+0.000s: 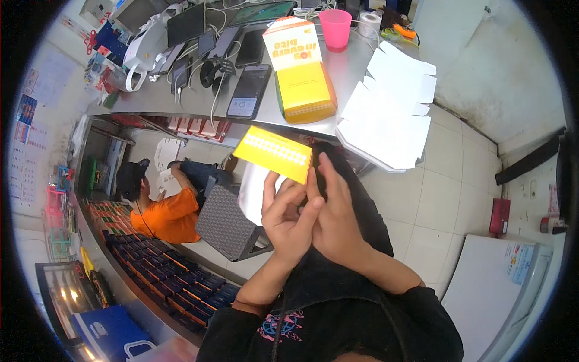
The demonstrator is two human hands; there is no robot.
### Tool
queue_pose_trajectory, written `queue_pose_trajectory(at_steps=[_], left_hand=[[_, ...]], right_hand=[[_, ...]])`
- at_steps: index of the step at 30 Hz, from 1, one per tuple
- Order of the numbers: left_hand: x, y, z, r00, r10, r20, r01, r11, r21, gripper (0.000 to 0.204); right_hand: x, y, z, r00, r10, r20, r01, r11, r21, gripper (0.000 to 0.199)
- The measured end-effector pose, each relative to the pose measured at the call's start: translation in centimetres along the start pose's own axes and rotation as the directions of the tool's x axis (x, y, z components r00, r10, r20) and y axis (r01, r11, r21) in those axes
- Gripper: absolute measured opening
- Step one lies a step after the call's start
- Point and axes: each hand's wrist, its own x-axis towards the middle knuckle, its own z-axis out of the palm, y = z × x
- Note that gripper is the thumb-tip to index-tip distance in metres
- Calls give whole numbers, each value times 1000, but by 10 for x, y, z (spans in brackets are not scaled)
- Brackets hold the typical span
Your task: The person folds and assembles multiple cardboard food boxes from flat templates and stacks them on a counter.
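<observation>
Over my lap I hold a yellow cardboard box (274, 154) with a row of white pattern on its upward panel. A white cardboard part (253, 196) shows below its left side. My left hand (286, 226) has its fingers curled against the box's lower edge. My right hand (339, 220) is against the box's right corner, its fingers pointing up and its thumb side touching my left hand. The fingertips behind the panel are hidden. On the metal table ahead stands a folded yellow box (306, 90) with a raised white-and-orange lid.
White flat carton blanks (389, 108) are stacked at the table's right edge. A pink cup (336, 30), phones (249, 90) and cables lie at the back. To my left are a grey stool (232, 217) and a person in orange (172, 211) handling white card near the floor.
</observation>
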Motion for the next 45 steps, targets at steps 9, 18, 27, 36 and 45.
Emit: queue_pose_trajectory(at_steps=[9,18,27,36,45], left_hand=[[29,35,-48,893,-431,130,278,302,-912,37],[15,-19,-42,944,-300,140,325,764,-558,85],[-11,-20,-2,929,-364,72,338,749,-570,25],[60,-49,-11,904,264,335,-312,945,97,67],[198,-112,25,951,-263,161,252,964,87,45]], right_hand=[[-36,32,10,684,404,607,-526,-304,794,59],[-12,27,-51,828,473,302,-372,60,926,28],[4,39,-44,993,-28,-114,75,902,425,21],[59,22,-48,983,167,-74,-83,768,635,46],[210,109,5,987,119,-109,-83,953,290,45]])
